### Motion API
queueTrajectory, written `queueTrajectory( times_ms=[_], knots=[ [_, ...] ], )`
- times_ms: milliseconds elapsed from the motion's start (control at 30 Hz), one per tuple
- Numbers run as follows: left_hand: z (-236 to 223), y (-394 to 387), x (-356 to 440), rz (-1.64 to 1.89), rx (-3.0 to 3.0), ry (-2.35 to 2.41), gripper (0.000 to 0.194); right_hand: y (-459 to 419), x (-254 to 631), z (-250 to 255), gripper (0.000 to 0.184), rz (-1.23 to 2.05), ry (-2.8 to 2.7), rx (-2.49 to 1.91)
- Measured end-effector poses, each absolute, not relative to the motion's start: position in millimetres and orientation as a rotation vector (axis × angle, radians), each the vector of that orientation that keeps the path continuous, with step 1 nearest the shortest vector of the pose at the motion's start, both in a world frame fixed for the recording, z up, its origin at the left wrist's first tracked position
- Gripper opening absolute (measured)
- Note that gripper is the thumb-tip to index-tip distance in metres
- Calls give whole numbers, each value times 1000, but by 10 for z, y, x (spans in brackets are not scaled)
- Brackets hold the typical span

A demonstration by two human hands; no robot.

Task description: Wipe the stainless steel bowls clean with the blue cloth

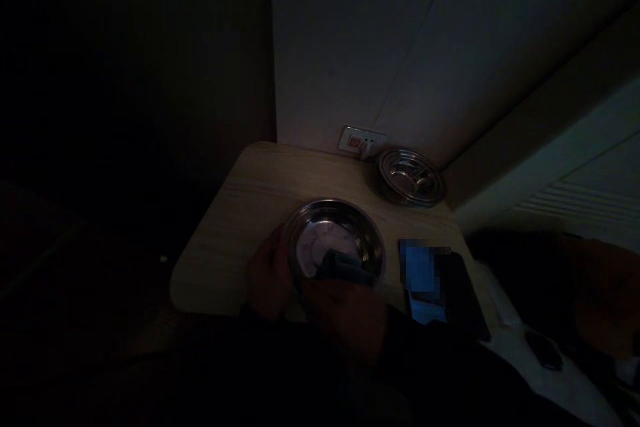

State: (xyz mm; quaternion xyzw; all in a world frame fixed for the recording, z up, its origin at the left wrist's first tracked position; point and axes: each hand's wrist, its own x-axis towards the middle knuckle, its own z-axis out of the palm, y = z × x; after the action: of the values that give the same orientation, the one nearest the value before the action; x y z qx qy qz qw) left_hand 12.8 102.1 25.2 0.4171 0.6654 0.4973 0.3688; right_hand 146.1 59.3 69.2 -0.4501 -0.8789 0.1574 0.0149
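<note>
A shiny steel bowl (327,233) is at the near side of the small wooden table (235,213). My left hand (270,277) grips its left rim, fingers closed round the edge. At the near rim, my right hand (350,313) is closed on a dark bluish-green cloth (345,267). Part of that cloth lies inside the bowl, against its near inner wall. The room is very dim, so the fingertips of both hands are hard to make out.
A stack of steel bowls (410,177) stands at the table's back right, beside a wall socket (361,140) with a plug. A phone with a lit screen (427,310) lies right of the bowl on a dark flat object (465,293). Another small dark object (544,350) lies on a pale surface farther right.
</note>
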Motion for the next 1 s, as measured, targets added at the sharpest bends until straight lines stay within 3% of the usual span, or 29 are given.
queueTrajectory(
  times_ms=[200,367,800,1000],
  knots=[
    [259,1142,91,1236,1057,1569,34,524,2007,676,23,136,-2815,-1107],
    [321,1119,40,1228,1019,1610,40,479,1833,510,23,12,-2621,-1037],
    [230,767,128,1221,1194,1843,38,355,1383,272,28,-45,-2349,-1219],
    [249,774,93,1254,1211,1914,39,449,1837,360,31,-80,-2576,-1024]
  ],
)
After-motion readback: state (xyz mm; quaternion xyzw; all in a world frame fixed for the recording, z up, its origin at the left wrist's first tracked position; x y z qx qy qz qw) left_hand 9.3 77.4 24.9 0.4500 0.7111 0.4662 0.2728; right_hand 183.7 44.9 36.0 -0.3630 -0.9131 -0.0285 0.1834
